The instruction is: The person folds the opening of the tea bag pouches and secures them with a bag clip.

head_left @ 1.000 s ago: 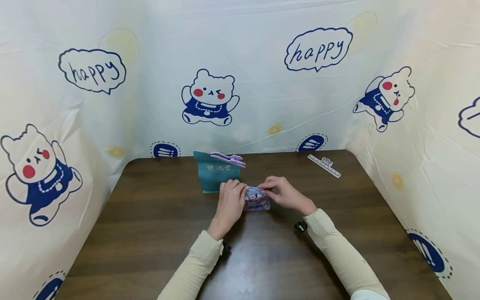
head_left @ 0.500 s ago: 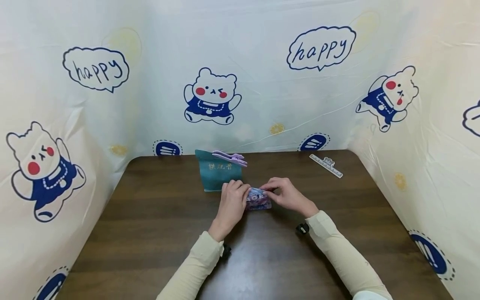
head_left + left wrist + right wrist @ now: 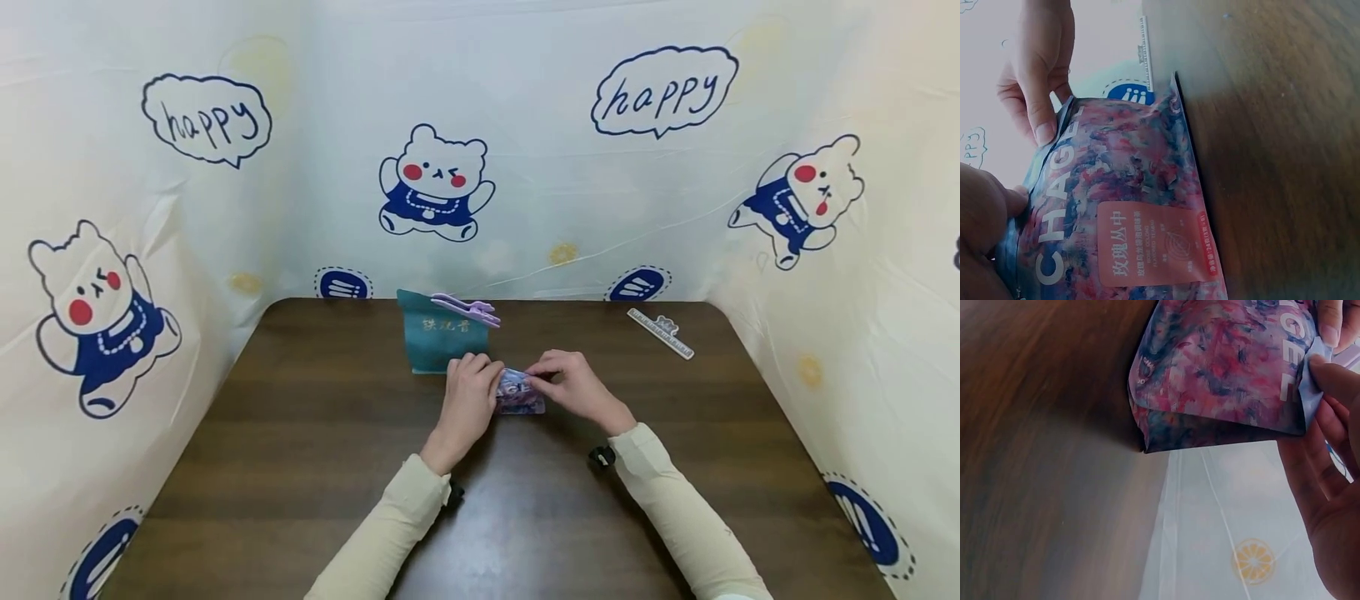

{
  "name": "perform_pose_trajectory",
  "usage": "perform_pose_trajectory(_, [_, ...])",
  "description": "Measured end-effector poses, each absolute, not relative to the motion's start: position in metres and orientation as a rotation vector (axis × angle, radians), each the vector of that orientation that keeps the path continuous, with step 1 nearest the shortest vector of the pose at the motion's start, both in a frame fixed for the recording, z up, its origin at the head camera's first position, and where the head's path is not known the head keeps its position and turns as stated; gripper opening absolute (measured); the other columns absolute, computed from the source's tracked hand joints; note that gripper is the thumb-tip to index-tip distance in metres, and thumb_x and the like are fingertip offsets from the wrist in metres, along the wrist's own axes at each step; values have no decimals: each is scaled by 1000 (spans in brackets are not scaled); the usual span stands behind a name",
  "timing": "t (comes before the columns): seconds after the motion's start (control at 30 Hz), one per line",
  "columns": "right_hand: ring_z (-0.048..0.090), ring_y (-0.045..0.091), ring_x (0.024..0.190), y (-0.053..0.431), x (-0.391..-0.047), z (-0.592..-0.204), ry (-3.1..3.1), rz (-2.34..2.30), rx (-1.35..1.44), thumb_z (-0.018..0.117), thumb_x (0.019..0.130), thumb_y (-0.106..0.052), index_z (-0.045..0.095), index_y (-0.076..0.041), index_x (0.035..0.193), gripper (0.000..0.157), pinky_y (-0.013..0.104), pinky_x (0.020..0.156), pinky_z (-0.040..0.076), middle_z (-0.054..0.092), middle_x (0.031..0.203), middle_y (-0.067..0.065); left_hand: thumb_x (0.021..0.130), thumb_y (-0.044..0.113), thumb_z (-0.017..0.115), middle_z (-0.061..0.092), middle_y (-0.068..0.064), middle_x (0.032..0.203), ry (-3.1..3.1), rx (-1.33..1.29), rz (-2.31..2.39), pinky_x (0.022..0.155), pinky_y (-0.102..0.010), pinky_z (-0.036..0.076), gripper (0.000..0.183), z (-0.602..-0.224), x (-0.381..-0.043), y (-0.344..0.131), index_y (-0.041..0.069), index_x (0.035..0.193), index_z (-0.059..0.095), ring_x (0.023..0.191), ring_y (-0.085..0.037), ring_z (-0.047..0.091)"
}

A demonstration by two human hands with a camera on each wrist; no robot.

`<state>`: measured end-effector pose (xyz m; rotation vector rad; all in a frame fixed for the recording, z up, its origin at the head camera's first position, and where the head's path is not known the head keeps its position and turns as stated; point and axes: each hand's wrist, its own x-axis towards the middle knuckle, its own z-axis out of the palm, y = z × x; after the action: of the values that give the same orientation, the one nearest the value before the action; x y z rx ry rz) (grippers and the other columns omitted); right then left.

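A pink, red and blue patterned tea pouch (image 3: 1116, 162) stands on the table with its top edge folded over. In the head view the pouch (image 3: 520, 398) sits between both hands. My left hand (image 3: 469, 398) pinches the top edge at its left end, thumb towards me. At the opposite end my right hand (image 3: 573, 388) pinches the folded top between thumb and fingers, as the right wrist view shows with the pouch's folded flap (image 3: 1311, 394). Behind the left hand stands a teal pouch (image 3: 442, 346), a purple bag clip (image 3: 467, 309) across its top.
A clear ruler-like clip (image 3: 661, 333) lies at the back right of the brown table (image 3: 315, 467). Patterned white cloth (image 3: 540, 167) hangs behind and along both sides. Dark wrist cameras (image 3: 602, 457) are worn on the sleeves.
The head view has shifted slightly. The top of the patterned pouch looks folded further towards me, hiding more of its lettering; both hands keep their grip.
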<state>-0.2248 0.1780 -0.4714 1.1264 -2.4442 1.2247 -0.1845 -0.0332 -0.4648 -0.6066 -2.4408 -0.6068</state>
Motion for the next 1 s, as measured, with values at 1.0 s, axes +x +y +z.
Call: perform_pose_trajectory(1.0, [54, 6, 69, 165, -223, -470, -2355, 1201, 1141, 71, 82, -12, 75, -14, 85, 5, 27, 58, 48, 62, 76, -9, 90, 19, 63, 58, 3, 78, -2422, -590, -623, 68, -30, 29, 14, -465, -181, -34, 11, 95, 73, 73, -14, 45])
